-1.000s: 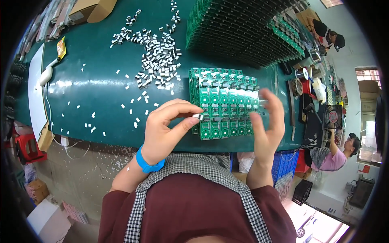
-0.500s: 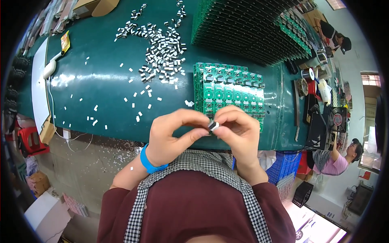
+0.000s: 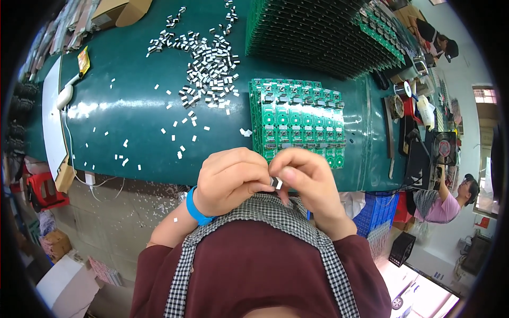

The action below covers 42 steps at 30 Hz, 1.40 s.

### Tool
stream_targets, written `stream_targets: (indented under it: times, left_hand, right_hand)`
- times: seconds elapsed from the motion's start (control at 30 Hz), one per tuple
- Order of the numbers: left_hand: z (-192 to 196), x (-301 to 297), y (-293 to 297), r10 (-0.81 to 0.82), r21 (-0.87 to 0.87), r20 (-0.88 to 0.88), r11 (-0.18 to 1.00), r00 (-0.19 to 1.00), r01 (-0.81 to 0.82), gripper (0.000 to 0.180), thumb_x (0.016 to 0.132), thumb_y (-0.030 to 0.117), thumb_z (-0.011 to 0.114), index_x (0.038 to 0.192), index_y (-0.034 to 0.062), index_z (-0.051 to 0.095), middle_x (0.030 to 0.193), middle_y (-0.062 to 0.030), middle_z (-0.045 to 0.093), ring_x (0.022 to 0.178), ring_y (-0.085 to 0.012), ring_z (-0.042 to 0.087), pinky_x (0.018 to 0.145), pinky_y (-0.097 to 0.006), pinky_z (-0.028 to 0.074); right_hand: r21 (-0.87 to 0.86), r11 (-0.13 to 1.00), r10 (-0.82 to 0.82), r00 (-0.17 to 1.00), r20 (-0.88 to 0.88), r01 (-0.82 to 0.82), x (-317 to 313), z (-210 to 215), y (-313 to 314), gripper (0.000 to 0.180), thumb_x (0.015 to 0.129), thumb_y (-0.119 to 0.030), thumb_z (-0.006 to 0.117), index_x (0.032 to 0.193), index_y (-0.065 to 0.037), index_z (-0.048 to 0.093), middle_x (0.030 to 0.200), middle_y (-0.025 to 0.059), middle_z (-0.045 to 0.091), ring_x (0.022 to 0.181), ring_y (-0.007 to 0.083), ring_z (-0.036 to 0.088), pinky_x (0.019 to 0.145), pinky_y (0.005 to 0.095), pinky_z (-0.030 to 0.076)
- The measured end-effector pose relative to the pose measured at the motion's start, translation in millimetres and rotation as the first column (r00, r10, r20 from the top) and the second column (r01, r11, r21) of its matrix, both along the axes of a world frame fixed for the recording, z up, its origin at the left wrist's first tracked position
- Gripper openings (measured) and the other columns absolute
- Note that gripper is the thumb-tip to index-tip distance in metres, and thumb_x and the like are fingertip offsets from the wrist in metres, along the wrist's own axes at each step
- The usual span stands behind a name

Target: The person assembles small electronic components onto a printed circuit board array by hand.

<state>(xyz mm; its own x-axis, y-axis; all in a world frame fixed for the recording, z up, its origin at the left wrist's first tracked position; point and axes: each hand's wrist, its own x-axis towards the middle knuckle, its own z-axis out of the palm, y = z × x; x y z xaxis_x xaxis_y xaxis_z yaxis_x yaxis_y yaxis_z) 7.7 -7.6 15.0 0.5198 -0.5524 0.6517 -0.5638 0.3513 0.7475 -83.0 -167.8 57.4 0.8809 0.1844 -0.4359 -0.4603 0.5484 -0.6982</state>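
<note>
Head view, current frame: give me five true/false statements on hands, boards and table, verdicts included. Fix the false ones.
1. A small black-and-white block is at the fingertips of the left hand. True.
2. The right hand is far from that block. False: it is close beside it.
3. A blue wristband circles the right wrist. False: it is on the left wrist.
4. The loose pile of black-and-white blocks lies left of the low stack of green circuit boards. True.
5. The tabletop is white. False: it is dark green.
</note>
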Motion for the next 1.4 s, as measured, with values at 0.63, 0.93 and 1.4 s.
stream_targets:
  times: [0.63,0.93,1.4]
  left_hand:
    - [3.3,1.2,3.7,-0.027,0.049,-0.154,0.998,0.988,0.035,0.018,0.071,0.005,0.073,0.085,0.0031,0.062,0.08,-0.0084,0.063,0.07,-0.0236,0.063,0.059,-0.03,0.05]
    - [-7.2,-3.9,2.9,0.098,0.103,-0.021,0.99,0.995,-0.095,0.018,0.072,0.002,0.072,0.088,0.0023,0.065,0.082,-0.0099,0.065,0.073,-0.0245,0.066,0.063,-0.032,0.054]
    - [-27.1,48.9,21.2,0.689,0.448,0.18,0.579,0.703,-0.682,0.01,0.083,0.005,0.063,0.079,-0.0001,0.056,0.074,-0.0098,0.056,0.068,-0.0251,0.055,0.064,-0.032,0.044]
  right_hand:
    - [-0.721,0.595,0.362,0.683,0.634,0.354,8.4,6.1,-0.4,0.022,0.067,0.004,0.073,0.087,-0.001,0.065,0.084,0.01,0.064,0.077,0.0227,0.064,0.067,0.0302,0.052]
    - [-0.785,0.299,0.371,0.692,0.619,0.542,-0.4,3.1,-2.4,0.021,0.068,0.005,0.075,0.087,0.001,0.067,0.083,0.0118,0.067,0.074,0.0211,0.067,0.064,0.0281,0.054]
    - [-0.852,0.037,0.558,0.697,0.451,0.522,69.5,3.3,-38.7,0.014,0.075,0.001,0.067,0.088,-0.003,0.063,0.084,0.0097,0.062,0.073,0.0262,0.062,0.064,0.0327,0.05]
